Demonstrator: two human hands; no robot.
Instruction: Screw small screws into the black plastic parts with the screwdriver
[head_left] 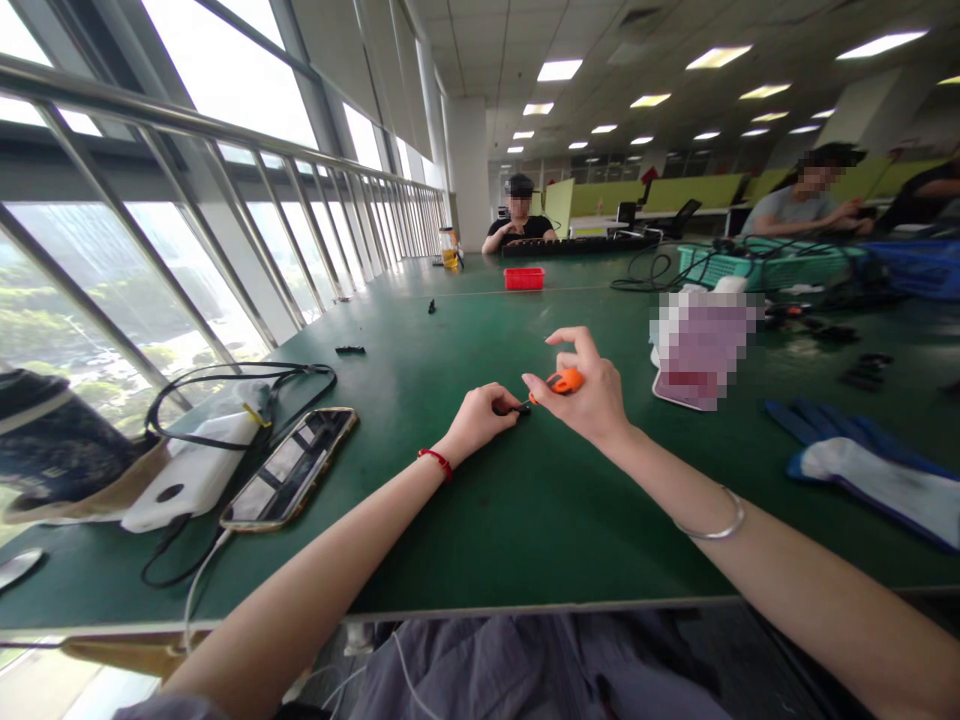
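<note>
Over the middle of the green table, my left hand (482, 420) pinches a small dark piece (521, 408) against the tabletop. Its exact kind is too small to make out. My right hand (592, 395) grips a screwdriver (566, 381) with an orange and black handle, mostly between thumb and curled fingers. The tool slants down to the left, and its short thin shaft meets the dark piece at my left fingertips. Whether the tip sits in a screw cannot be seen.
Left of my arms lie a phone (292, 470), a white device (199, 470) and a coiled black cable (240, 378). To the right are a pixelated pink item (701, 350) and blue-white gloves (885, 470). A red basket (523, 279) and green basket (772, 266) stand farther back. Other people sit beyond.
</note>
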